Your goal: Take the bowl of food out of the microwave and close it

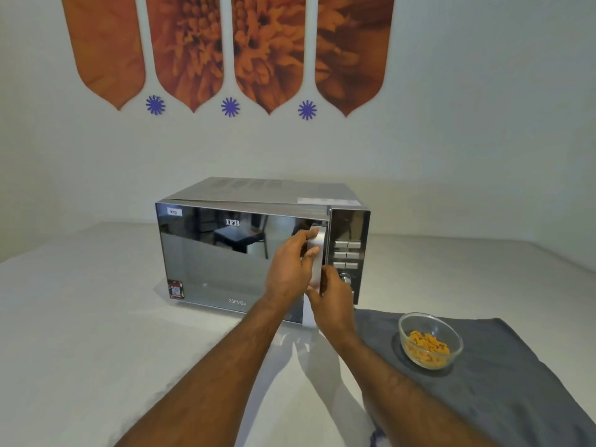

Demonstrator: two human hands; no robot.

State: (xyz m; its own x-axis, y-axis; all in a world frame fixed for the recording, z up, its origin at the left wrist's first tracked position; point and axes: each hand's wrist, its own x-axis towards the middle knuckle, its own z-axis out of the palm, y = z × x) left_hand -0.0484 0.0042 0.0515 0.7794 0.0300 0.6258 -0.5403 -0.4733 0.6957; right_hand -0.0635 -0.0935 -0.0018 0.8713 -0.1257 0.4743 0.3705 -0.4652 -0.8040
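Observation:
A silver microwave (225, 253) with a mirrored door stands on the white table. Its door is swung slightly ajar, the handle side standing a little out from the body. My left hand (290, 269) wraps around the upper part of the vertical silver door handle (317, 250). My right hand (332, 301) holds the lower end of the same handle. A clear glass bowl (430, 340) with orange food pieces sits on a grey cloth (503, 382) to the right of the microwave, apart from both hands.
The microwave's control panel (347, 254) with buttons and a knob is just right of the handle. The white table (80, 333) stretches to the left and front. A wall with orange decor rises behind.

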